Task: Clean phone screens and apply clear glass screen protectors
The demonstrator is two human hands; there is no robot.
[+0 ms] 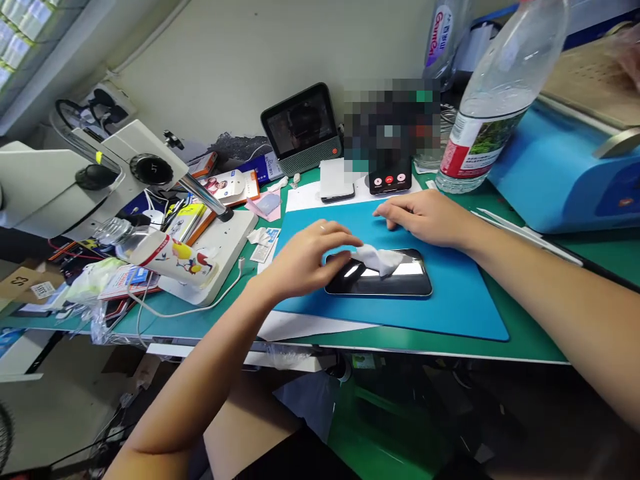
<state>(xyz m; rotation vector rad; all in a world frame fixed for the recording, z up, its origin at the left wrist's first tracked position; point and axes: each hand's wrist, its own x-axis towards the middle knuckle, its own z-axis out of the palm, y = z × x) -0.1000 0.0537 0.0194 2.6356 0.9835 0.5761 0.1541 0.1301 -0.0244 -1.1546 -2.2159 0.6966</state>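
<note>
A dark-screened smartphone (377, 285) lies flat on the blue mat (440, 313), with bright reflections on its glass. On top of it rests a crumpled white wipe (383, 259). My left hand (313, 257) is over the phone's left end, its thumb and fingertips closed on the wipe's near-left edge. Beyond the phone, my right hand (425, 217) rests low over the mat, fingers loosely bent and somewhat apart, holding nothing visible. A second phone (390, 179) showing call buttons stands upright behind the mat, beside a white box (336, 179).
A microscope (150, 167) on a white base stands at left, with a tilted printed bottle (175, 257), a white cable (200, 308) and piled papers. A smart display (303, 127) stands behind. At right are a large water bottle (493, 127) and a blue machine (570, 173).
</note>
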